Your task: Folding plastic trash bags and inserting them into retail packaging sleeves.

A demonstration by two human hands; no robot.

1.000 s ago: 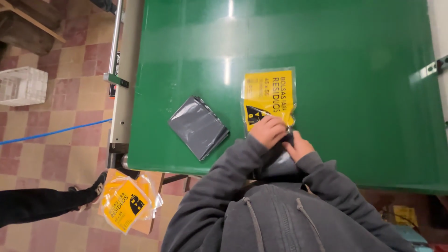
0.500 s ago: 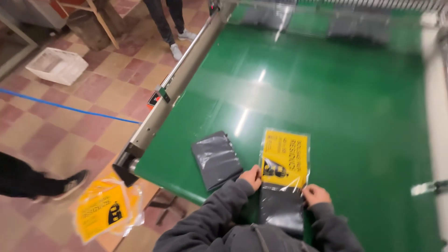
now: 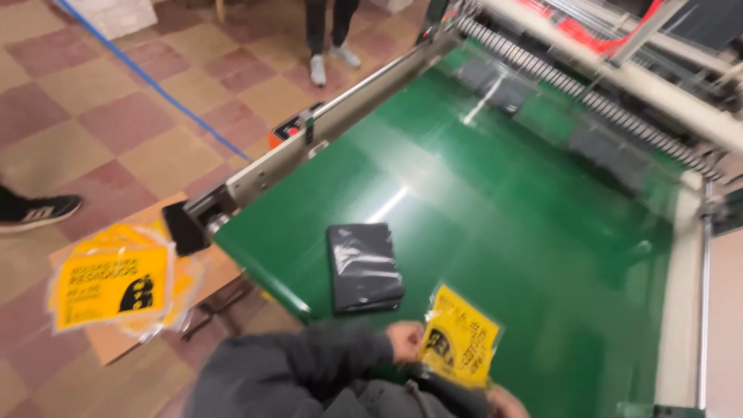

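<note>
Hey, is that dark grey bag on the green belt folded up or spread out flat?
Folded. The grey bag stack lies as a compact, thick rectangle on the green belt, apart from both hands.

Green belt (image 3: 495, 201) mostly open; only grey bag stack (image 3: 364, 267) nr front edge.

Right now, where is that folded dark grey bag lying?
In the head view, the folded dark grey bag lies flat on the green belt near its left front corner, just left of the yellow packet held in the left hand.
</note>
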